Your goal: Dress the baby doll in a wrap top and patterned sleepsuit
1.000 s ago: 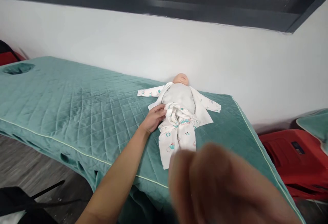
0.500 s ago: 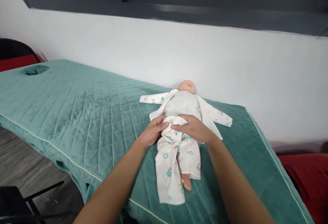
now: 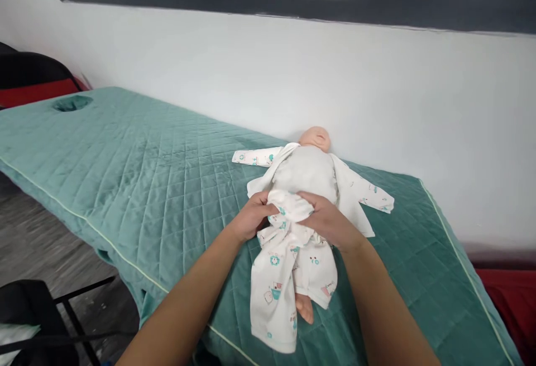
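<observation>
A baby doll (image 3: 315, 138) lies on its back on a green quilted cover, its head toward the wall. Its white printed jacket (image 3: 354, 194) hangs open over a plain white torso, sleeves spread to both sides. My left hand (image 3: 252, 215) grips the left edge of the waistband of the white printed pants (image 3: 274, 282), thumb on top. On the opposite edge, my right hand (image 3: 329, 219) pinches the bunched waistband, its fingertips partly hidden by cloth. One bare doll foot (image 3: 304, 307) shows at a cuff; the other foot is hidden inside the longer-hanging leg.
The padded bed (image 3: 159, 187) has a face hole (image 3: 72, 103) at its far left and stands against a white wall (image 3: 268, 81). Red-and-black chairs (image 3: 37, 86) are at the left rear, a black chair (image 3: 37, 321) at lower left, and something red (image 3: 508, 299) at right.
The waistband has been turned and spread more between my hands, and my right thumb has gone behind the cloth. The view has tipped downward slightly.
</observation>
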Available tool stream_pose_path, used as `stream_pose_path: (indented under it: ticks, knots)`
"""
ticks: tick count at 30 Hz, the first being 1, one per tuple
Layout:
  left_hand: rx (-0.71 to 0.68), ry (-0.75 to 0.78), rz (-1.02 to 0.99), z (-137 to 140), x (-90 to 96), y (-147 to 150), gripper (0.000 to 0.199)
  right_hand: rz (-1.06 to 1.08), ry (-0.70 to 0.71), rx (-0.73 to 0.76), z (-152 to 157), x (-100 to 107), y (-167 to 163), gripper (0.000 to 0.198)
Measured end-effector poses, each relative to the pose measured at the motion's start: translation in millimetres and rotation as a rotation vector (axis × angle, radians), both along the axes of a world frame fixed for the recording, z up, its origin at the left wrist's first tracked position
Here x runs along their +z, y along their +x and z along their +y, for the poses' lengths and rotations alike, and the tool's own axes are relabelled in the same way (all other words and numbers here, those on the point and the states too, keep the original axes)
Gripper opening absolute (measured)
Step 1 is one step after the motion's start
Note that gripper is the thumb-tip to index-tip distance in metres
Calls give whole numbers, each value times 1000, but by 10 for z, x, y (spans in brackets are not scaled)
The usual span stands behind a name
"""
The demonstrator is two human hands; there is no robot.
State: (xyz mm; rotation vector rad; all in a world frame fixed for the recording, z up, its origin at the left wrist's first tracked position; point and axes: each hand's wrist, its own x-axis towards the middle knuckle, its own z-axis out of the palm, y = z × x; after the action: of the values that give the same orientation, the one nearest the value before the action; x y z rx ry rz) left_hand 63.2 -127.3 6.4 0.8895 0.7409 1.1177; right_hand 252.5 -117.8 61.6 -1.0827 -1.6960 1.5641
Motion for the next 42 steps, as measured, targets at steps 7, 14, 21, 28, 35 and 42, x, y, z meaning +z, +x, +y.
stream_pose_path:
  ticks: [7, 14, 21, 28, 35, 42]
  knots:
    - [122, -69, -153, 6, 6, 28, 33, -96, 5, 101, -53, 6, -69, 29]
    - [73, -4, -97, -11, -6, 35, 42, 216, -170, -89, -28, -76, -80, 44]
    - [-136, 196, 176, -58, 17, -65, 56, 180, -148, -174, 10, -143, -80, 39]
    - [16, 40, -80, -75, 17, -29, 38, 29, -15, 29, -4, -46, -47, 43]
    - [142, -99, -141, -311, 201, 35, 37, -177, 97, 172, -52, -10, 9, 35]
    - [255, -249, -180, -1100, 434, 183, 34, -363, 318, 296, -38, -32, 3, 19]
